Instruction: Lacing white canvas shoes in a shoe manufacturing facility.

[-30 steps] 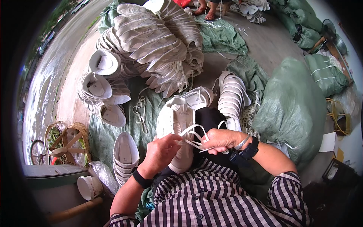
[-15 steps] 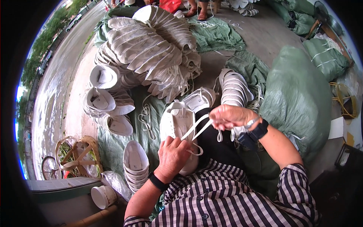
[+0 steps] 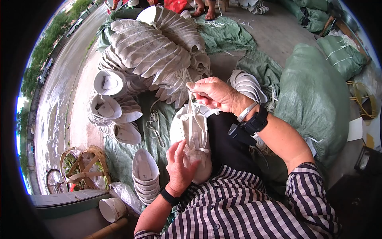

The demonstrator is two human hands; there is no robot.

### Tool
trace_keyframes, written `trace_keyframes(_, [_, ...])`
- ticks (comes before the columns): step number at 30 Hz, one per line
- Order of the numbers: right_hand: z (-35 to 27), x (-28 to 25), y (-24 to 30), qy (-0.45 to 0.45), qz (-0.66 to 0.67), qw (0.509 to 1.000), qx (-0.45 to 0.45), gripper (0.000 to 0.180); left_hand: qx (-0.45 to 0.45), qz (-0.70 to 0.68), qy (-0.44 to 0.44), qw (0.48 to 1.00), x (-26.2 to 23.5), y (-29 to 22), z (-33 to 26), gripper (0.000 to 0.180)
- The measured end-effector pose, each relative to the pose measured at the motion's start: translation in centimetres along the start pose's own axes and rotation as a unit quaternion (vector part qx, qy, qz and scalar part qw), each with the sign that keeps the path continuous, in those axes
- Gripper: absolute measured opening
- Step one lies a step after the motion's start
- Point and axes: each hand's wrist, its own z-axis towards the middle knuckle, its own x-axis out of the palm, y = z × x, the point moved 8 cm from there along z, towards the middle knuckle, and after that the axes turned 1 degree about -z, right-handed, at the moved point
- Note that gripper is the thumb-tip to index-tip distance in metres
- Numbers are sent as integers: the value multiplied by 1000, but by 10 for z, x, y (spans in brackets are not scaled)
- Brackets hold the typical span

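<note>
A white shoe upper (image 3: pixel 202 162) lies across my lap, with a white shoelace (image 3: pixel 191 109) running up from its eyelets. My right hand (image 3: pixel 217 95) is closed, thumb and fingers pinching the lace and holding it taut above the far end of the shoe. My left hand (image 3: pixel 180 165) rests against the shoe's left side, thumb and fingers apart, holding nothing. Just beyond the shoe, partly behind my right hand, another white upper (image 3: pixel 211 110) shows. A loose lace (image 3: pixel 154 127) lies on the green sheet to the left.
A big heap of white uppers (image 3: pixel 151 47) rises ahead. Nested stacks of uppers stand at left (image 3: pixel 107 107), near left (image 3: pixel 145 171) and right (image 3: pixel 247 85). A bulging green sack (image 3: pixel 314 103) fills the right side. A wicker basket (image 3: pixel 97 157) and white tub (image 3: pixel 112 210) are at lower left.
My right hand has moved left and away from me, drawing the lace up over the shoe. My left hand has let go of the lace and its fingers have spread.
</note>
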Motion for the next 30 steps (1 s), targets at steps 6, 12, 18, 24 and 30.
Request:
trace_keyframes(6, [-1, -18, 65, -91, 114, 977, -158, 31, 1, 23, 44, 999, 4, 2, -1, 65])
trace_keyframes(12, [-33, 44, 86, 76, -231, 959, -145, 36, 22, 32, 41, 998, 1, -4, -1, 56])
trace_keyframes(18, [-58, 41, 115, -10, -147, 966, -215, 31, 50, 45, 73, 995, 6, 0, 2, 42])
trace_keyframes(24, [-88, 97, 121, 179, -424, 840, -288, 35, 49, -1, 104, 993, 3, 6, 14, 21])
trace_keyframes(30, [-109, 119, 117, 128, -560, 703, -420, 24, 53, -101, 113, 987, 10, 24, 59, 22])
